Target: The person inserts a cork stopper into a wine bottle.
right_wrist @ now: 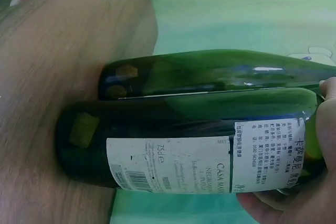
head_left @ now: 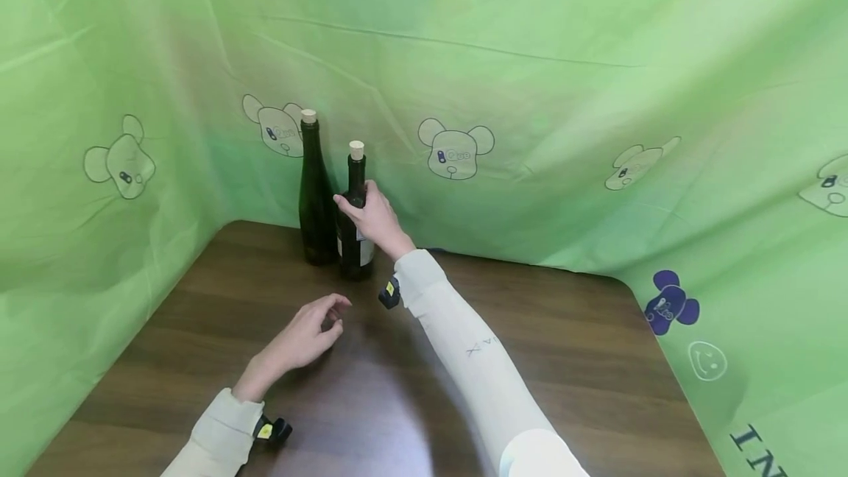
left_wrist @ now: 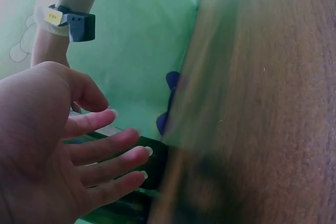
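My right hand (head_left: 380,219) grips a dark green wine bottle (head_left: 358,263) round its shoulder, thumb and fingers on either side. A cork stopper (head_left: 357,150) tops this bottle, and the right wrist view shows its white printed labels (right_wrist: 170,163). Just left of it stands a taller, slimmer green bottle (head_left: 315,205), also corked, almost side by side with the first. Nearer the front, my left hand (head_left: 308,333) hovers low over the table with nothing in it. Its fingers are loosely bent and spread in the left wrist view.
Both bottles stand upright near the back left edge of the brown wooden table (head_left: 570,359). A green cloth (head_left: 530,79) printed with bear heads hangs right behind the table and along its sides. Small dark cameras are strapped to both wrists.
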### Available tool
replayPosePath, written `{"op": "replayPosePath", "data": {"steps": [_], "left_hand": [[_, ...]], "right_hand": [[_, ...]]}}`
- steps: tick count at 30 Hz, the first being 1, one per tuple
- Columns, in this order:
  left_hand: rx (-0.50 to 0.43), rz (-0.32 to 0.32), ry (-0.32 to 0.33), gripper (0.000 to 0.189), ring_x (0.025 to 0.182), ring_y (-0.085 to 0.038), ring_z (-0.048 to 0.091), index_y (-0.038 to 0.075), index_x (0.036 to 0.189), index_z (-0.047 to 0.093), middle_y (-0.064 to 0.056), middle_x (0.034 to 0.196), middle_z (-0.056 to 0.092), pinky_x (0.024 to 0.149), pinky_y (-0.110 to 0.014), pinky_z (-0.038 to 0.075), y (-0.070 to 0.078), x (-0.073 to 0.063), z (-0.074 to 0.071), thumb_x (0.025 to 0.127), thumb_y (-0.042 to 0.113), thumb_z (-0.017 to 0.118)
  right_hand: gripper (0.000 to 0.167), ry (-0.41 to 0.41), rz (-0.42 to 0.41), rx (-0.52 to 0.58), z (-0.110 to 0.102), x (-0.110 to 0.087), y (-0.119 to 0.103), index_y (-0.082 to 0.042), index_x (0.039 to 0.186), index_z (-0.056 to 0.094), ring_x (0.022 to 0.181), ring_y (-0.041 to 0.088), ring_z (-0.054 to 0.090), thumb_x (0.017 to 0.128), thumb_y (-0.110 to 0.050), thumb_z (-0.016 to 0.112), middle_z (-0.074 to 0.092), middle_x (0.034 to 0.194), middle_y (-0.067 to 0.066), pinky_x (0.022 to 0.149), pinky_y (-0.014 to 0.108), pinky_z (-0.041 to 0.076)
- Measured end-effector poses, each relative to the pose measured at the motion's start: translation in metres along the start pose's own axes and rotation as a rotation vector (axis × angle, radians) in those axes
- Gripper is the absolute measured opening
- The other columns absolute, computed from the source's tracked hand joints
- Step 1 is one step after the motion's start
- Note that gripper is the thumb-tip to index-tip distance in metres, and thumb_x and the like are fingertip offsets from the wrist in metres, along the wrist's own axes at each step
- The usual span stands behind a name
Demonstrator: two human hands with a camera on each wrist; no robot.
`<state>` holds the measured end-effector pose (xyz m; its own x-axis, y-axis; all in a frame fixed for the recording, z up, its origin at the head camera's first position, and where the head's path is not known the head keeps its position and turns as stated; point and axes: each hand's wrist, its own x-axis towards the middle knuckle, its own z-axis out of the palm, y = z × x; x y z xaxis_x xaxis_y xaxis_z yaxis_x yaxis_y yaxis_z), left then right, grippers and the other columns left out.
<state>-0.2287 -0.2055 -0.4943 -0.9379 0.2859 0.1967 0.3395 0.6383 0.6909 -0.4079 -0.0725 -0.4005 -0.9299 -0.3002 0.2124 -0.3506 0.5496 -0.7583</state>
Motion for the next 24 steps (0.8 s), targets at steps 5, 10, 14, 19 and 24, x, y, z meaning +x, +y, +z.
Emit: {"op": "replayPosePath", "data": {"steps": [5,10,14,19,24], "left_hand": [[-0.004,-0.014,-0.013,0.033,0.097,-0.019,0.062,0.001,0.126,0.061,-0.014,0.116,0.067,0.084,-0.045,0.057,0.003,-0.005,0.002,0.093,0.002,0.061],[-0.001,-0.003,-0.025,0.03,0.097,-0.018,0.062,0.001,0.124,0.062,-0.013,0.114,0.067,0.083,-0.042,0.057,0.008,-0.005,0.006,0.094,0.003,0.061],[0.004,0.027,0.006,0.029,0.095,-0.019,0.062,0.001,0.122,0.063,-0.013,0.111,0.067,0.083,-0.042,0.056,0.009,0.005,0.008,0.093,0.002,0.062],[0.011,0.046,0.045,0.035,0.108,-0.028,0.064,0.0,0.128,0.061,-0.015,0.12,0.067,0.092,-0.049,0.054,0.006,0.03,0.013,0.094,0.005,0.062],[-0.036,-0.008,0.081,0.049,0.131,-0.037,0.056,0.001,0.143,0.052,-0.02,0.141,0.059,0.107,-0.055,0.046,0.004,0.06,0.021,0.097,0.014,0.058]], "right_hand": [[0.071,-0.012,0.015,0.001,0.006,-0.001,0.0,-0.008,0.14,0.044,0.111,0.023,0.062,0.094,-0.06,0.062,0.062,0.124,0.01,0.093,0.041,0.055],[0.072,-0.011,0.046,0.018,0.007,-0.006,0.003,-0.009,0.142,0.043,0.113,0.024,0.062,0.093,-0.056,0.066,0.061,0.127,0.011,0.094,0.041,0.054],[0.07,-0.036,0.045,0.043,0.002,-0.002,0.003,-0.009,0.142,0.043,0.113,0.023,0.062,0.093,-0.053,0.067,0.06,0.128,0.01,0.094,0.038,0.055],[0.081,-0.179,-0.003,-0.013,-0.013,0.005,-0.004,-0.006,0.155,0.029,0.137,0.026,0.049,0.097,-0.052,0.062,0.047,0.15,0.016,0.111,0.041,0.045],[0.091,-0.345,-0.072,-0.216,-0.043,-0.005,0.001,-0.007,0.163,0.011,0.156,0.033,0.013,0.1,-0.057,0.053,0.017,0.169,0.016,0.126,0.048,0.019]]}}
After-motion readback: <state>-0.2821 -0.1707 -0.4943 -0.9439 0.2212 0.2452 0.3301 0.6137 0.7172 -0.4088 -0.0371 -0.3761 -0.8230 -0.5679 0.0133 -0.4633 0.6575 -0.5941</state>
